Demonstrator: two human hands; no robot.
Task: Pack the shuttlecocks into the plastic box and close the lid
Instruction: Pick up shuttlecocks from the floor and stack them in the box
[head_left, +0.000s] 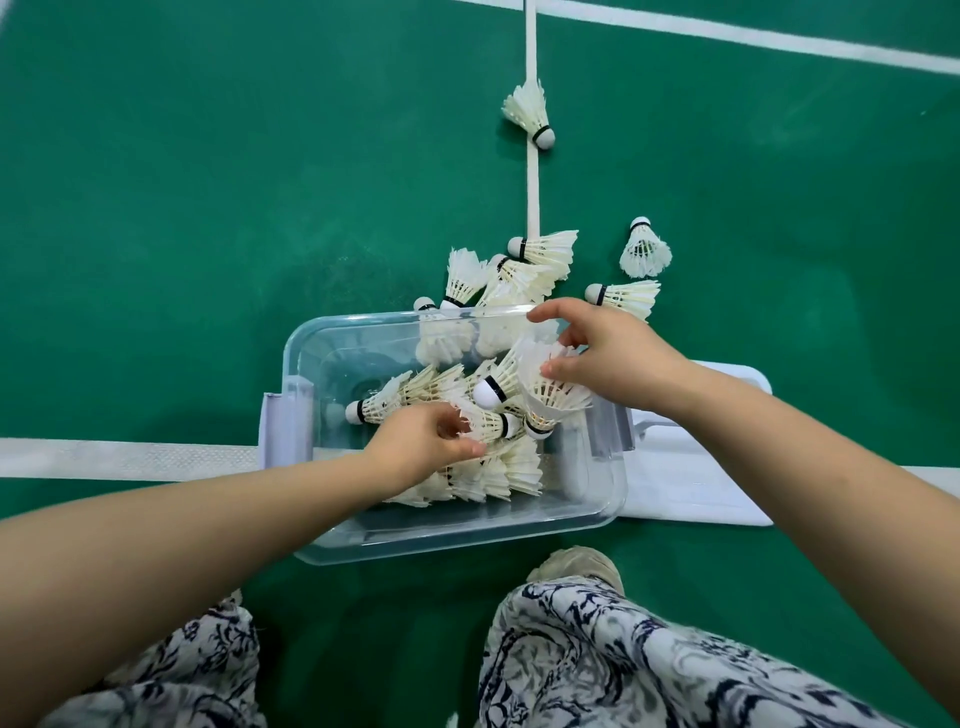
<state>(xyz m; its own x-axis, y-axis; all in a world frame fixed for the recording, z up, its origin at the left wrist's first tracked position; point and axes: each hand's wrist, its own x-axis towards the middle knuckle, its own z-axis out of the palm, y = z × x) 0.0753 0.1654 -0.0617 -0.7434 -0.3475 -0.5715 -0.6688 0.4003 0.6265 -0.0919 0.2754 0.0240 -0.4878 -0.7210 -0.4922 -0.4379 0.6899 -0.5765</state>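
While over box (332, 545), hands (613, 353) on shuttlecocks (550, 395)

Your left hand (431, 441) pinches a shuttlecock (488, 422) inside the clear plastic box (467, 535); your right hand (608, 353) grips another shuttlecock (545, 395) above it; lid (696, 493) lies beside the box; 1 stray shuttlecock (530, 111) on the court line (531, 197)

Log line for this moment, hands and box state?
left hand: gripping shuttlecock in plastic box | right hand: placing shuttlecock | lid: off | loose shuttlecocks: remaining on floor
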